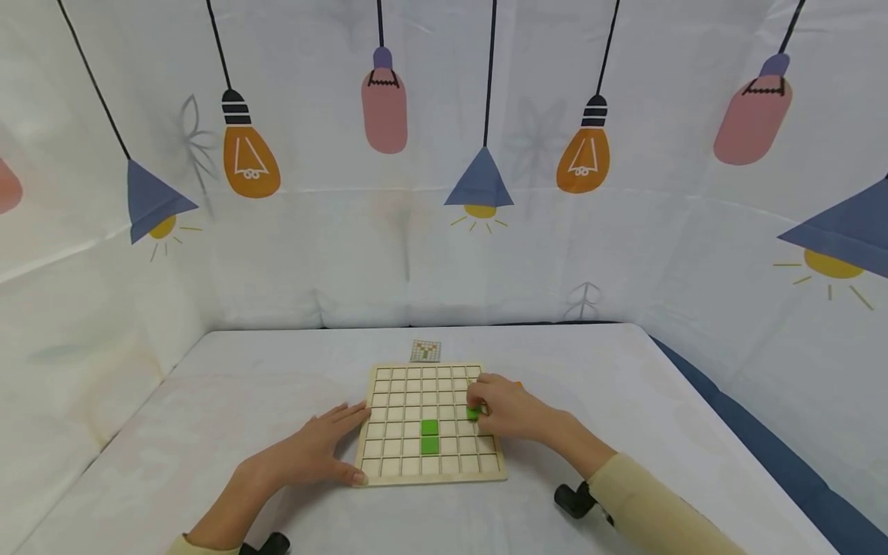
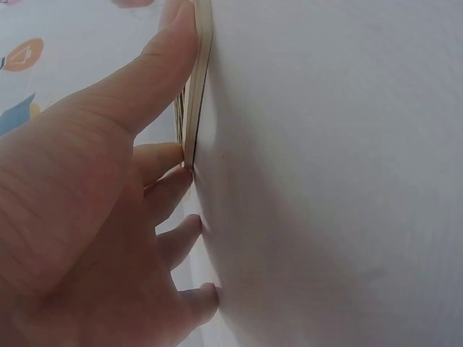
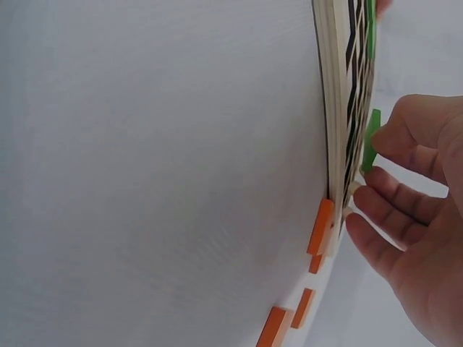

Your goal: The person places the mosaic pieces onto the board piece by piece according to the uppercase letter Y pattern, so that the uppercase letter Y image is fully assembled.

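A light wooden grid board [image 1: 433, 482] lies on the white table, with two green tiles [image 1: 429, 436] one behind the other near its middle. At the board's right side my right hand [image 1: 509, 408] pinches another green tile [image 1: 473, 414]; in the right wrist view this tile [image 3: 372, 141] stands tilted between thumb and fingers of the hand [image 3: 416, 195]. My left hand [image 1: 308, 455] rests spread along the board's left edge, thumb at the near corner. The left wrist view shows the left hand's [image 2: 108, 195] thumb and fingertips at the board's side [image 2: 197, 94].
Behind the board lies a small patterned card [image 1: 425, 351]. Several orange pieces [image 3: 320, 228] are on the table beyond the board's right side, mostly hidden by my right hand in the head view. A white curtain printed with lamps [image 1: 416, 254] stands behind the table.
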Motion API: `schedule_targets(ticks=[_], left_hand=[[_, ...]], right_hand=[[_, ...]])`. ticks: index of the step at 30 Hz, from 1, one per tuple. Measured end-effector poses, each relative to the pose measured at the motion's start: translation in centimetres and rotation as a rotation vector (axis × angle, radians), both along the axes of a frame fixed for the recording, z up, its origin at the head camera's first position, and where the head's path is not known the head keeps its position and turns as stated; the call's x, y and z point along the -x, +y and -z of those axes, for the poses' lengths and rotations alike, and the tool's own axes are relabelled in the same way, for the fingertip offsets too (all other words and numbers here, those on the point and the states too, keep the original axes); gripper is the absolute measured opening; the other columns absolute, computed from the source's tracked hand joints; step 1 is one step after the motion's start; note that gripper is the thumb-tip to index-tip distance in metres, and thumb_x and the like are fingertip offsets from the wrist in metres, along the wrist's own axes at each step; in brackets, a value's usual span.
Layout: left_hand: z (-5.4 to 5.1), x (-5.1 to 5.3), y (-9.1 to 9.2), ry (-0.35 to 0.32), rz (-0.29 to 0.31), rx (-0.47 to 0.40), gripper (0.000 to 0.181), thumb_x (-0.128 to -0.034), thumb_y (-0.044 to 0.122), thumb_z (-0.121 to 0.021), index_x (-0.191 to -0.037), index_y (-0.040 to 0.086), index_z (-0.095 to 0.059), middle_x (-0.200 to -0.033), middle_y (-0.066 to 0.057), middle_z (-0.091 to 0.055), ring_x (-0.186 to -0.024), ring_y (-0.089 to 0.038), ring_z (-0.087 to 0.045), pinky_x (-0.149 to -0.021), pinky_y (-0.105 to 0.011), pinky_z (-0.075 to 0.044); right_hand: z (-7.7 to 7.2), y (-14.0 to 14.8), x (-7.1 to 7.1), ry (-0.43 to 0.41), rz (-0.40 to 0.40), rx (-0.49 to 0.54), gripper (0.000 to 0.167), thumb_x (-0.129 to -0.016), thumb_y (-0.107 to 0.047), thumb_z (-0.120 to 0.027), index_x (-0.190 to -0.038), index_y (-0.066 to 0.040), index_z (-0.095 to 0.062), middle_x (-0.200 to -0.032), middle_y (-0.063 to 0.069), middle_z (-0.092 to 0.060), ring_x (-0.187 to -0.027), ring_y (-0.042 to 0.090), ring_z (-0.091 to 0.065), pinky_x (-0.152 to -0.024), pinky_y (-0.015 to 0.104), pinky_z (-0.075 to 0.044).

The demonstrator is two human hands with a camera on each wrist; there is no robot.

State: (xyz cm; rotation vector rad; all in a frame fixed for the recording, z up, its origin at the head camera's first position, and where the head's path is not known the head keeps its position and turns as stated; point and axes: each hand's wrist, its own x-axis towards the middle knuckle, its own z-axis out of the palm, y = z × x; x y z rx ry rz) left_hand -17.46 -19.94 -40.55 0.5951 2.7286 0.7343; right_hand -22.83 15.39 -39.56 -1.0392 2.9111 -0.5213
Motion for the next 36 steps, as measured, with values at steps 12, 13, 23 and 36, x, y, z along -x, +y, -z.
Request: schedule_targets(ticks=[12,13,23,36], left_hand=[[-0.1,0.0,0.1,0.000,-0.001,0.000,0.108,-0.0688,0.059,-0.081,-0.155,0.013,-0.035,-0.164,-0.006,-0.029,-0.154,-0.040,-0.015,-0.118,-0.072,-0.009],[-0.1,0.0,0.1,-0.001,-0.002,0.000,0.108,-0.0688,0.059,-0.081,-0.155,0.013,-0.035,-0.164,-0.006,-0.029,-0.154,-0.040,-0.015,-0.118,-0.072,-0.009],[-0.3,-0.1,0.3,-0.001,-0.008,0.000,0.107,-0.0686,0.058,-0.082,-0.155,0.012,-0.036,-0.164,-0.005,-0.029,-0.153,-0.041,-0.016,-0.118,-0.072,-0.010],[-0.3,-0.2,0.3,-0.011,-0.022,0.009,0.107,-0.0684,0.057,-0.082,-0.154,0.013,-0.037,-0.164,-0.005,-0.030,-0.154,-0.040,-0.017,-0.118,-0.071,-0.010]], right_hand=[[0.0,-1.2,0.4,-0.012,-0.021,0.007,0.019,-0.079,-0.003,-0.060,-0.091,-0.017,-0.064,-0.091,-0.007,-0.054,-0.085,0.010,-0.048,-0.073,0.021,-0.043],[0.0,-1.4,0.4,-0.018,-0.024,0.007,0.020,-0.078,-0.002,-0.059,-0.091,-0.017,-0.064,-0.091,-0.007,-0.054,-0.085,0.010,-0.048,-0.073,0.022,-0.043],[0.1,-2.6,0.4,-0.025,-0.022,0.000,0.017,-0.082,-0.007,-0.062,-0.093,-0.021,-0.064,-0.090,-0.009,-0.054,-0.084,0.010,-0.048,-0.072,0.021,-0.043],[0.0,-3.6,0.6,-0.029,-0.036,-0.005,0.015,-0.085,-0.007,-0.060,-0.095,-0.018,-0.065,-0.092,-0.005,-0.055,-0.083,0.010,-0.047,-0.073,0.021,-0.043]])
